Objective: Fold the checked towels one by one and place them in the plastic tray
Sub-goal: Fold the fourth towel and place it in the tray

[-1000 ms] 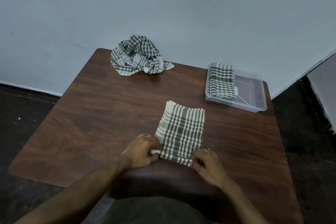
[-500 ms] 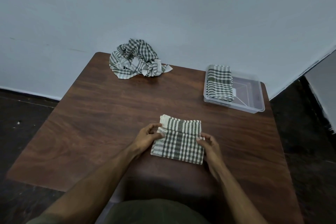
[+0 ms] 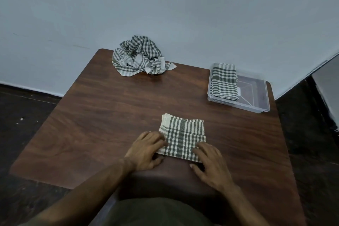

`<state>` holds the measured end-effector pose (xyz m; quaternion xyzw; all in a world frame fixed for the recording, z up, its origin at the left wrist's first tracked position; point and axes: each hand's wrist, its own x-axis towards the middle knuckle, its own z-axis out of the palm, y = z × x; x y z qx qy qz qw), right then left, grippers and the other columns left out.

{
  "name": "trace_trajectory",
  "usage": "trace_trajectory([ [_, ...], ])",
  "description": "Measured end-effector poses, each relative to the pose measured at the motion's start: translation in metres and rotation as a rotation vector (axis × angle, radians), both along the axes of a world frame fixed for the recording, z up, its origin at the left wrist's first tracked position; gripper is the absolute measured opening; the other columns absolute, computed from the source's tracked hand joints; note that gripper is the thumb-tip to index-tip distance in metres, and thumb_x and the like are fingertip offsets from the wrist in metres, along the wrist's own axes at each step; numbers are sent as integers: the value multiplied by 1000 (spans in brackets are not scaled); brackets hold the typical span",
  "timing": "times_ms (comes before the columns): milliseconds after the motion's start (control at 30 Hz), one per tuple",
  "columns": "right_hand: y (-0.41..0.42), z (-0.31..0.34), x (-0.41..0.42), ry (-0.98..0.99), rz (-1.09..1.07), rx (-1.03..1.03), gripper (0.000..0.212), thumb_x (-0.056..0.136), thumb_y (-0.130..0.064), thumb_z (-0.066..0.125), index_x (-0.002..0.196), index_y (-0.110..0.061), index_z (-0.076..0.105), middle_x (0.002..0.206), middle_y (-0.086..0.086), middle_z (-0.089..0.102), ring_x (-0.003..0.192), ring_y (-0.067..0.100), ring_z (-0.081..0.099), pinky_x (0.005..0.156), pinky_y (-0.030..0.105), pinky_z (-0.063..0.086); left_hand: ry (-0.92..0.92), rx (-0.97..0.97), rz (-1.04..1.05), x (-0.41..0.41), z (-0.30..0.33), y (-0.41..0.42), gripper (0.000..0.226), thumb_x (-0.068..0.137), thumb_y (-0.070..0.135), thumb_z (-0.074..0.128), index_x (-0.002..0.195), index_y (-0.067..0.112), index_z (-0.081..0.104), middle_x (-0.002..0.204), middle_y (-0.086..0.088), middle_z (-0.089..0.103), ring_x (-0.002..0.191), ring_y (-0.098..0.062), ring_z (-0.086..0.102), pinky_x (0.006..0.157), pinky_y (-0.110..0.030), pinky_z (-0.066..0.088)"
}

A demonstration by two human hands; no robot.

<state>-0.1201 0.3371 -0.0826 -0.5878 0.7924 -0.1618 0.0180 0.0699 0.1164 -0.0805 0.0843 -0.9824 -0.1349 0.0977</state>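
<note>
Both hands lie flat on the folded checked towel [image 3: 183, 139] on the tabletop [image 3: 102, 115]: the left hand [image 3: 146, 150] presses its left edge, the right hand [image 3: 209, 163] its near right corner, fingers [image 3: 199, 147] released and straight, gripping nothing. Beyond the fingers to the right sits the plastic tray [image 3: 256, 97] holding one folded towel [image 3: 223, 82]; far off to the left lies a crumpled heap of towels [image 3: 139, 57]
</note>
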Motion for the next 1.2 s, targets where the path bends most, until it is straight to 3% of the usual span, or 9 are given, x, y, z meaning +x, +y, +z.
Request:
trace_trajectory([
  [167,-6,-5,2,13,-17,96,30,81,-29,48,105,-27,65,113,-4,65,105,18,63,102,36,31,-55,-158,-53,-9,-2,-3,33,72,36,55,103,28,63,106,5,63,105,-16,59,100,-35,31],
  [267,-11,18,-1,-190,-67,139,21,79,-29,49,94,-29,64,98,-14,65,95,5,58,101,33,29,-62,-119,-80,-13,18,-3,26,70,34,52,91,28,65,94,8,68,88,-15,65,97,-36,39],
  [400,-12,47,-17,-757,-180,33,15,82,-12,67,81,-27,67,76,-10,68,71,-2,57,69,23,44,-114,559,156,-22,47,-15,39,71,41,55,105,28,68,100,4,73,89,-16,68,82,-31,53],
  [567,-42,40,-37,-955,-468,-168,18,85,2,65,80,-15,68,77,-1,68,69,6,60,70,31,48,5,1011,440,-61,44,-25,38,73,40,68,106,21,66,98,-12,72,85,-19,67,84,-46,55],
  [633,-50,35,-42,-873,-574,-169,10,87,-5,65,90,-15,67,85,-1,67,77,10,61,75,34,48,12,1092,527,-70,35,-25,43,74,38,71,110,17,65,101,-9,73,91,-20,69,88,-48,55],
  [700,-48,31,-43,-582,-565,-96,15,88,-14,64,103,-13,65,97,2,63,90,20,60,80,36,48,-42,1045,541,-70,31,-23,50,74,39,71,119,20,60,106,-3,71,95,-19,69,89,-44,55],
  [867,-35,11,-12,24,-84,53,46,87,-32,49,130,-18,54,141,8,50,131,26,45,110,43,32,-152,620,565,-62,27,-10,53,85,35,65,133,23,48,124,0,57,112,-20,57,92,-38,49],
  [1033,-28,-21,13,81,45,293,65,94,-54,34,148,-19,30,156,0,23,144,20,26,113,46,11,-279,440,703,-57,21,7,53,80,60,58,110,17,59,114,-5,57,109,-26,55,87,-39,49],
  [1200,-30,-23,11,60,56,373,74,95,-65,22,152,-19,16,159,3,20,147,20,14,114,48,8,-333,510,802,-69,21,12,53,80,51,61,110,8,60,119,-12,55,112,-32,54,90,-41,47],
])
